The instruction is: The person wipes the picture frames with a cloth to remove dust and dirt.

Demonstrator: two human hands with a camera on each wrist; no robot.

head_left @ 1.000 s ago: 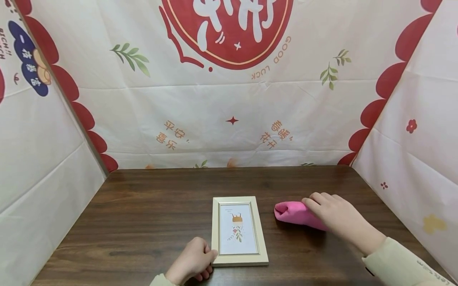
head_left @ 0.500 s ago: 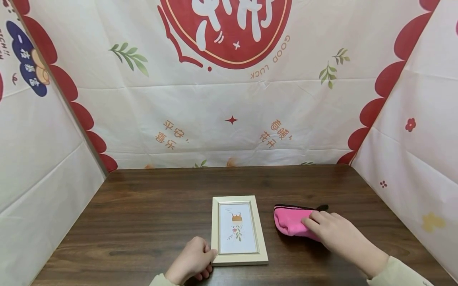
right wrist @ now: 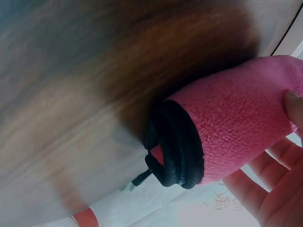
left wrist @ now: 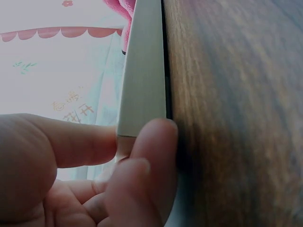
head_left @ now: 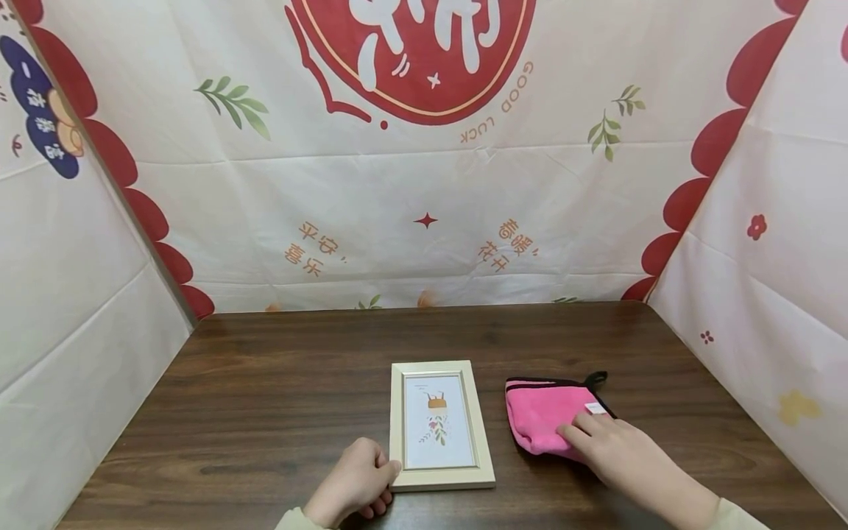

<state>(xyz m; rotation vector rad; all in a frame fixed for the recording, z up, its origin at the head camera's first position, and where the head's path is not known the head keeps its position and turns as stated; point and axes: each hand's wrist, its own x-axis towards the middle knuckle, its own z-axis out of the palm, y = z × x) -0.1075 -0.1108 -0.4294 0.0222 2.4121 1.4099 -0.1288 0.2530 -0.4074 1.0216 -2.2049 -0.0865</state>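
A cream picture frame (head_left: 482, 434) lies face up on the brown wooden table (head_left: 265, 383), showing a small print of an orange pot and leaves. My left hand (head_left: 358, 478) pinches its near left corner; in the left wrist view, the thumb is on the face and fingertips are at the underside of the frame (left wrist: 144, 71). To the right, my right hand (head_left: 632, 460) grips a folded pink fleece cleaning cloth (head_left: 539, 416) with black edging, a black hanging loop and a white label. In the right wrist view the cloth (right wrist: 236, 118) bulges over the tabletop, thumb pressing on it.
White fabric walls with red scalloped borders enclose the table: a back wall (head_left: 397, 191), a left wall (head_left: 73, 272) and a right wall (head_left: 775, 294). The table's far edge meets the back wall. A narrow strip of tabletop separates frame and cloth.
The pink cloth has turned in my right hand, bringing its black edging, loop and white label into view, and my right hand has shifted slightly nearer. My left hand keeps its pinch on the frame.
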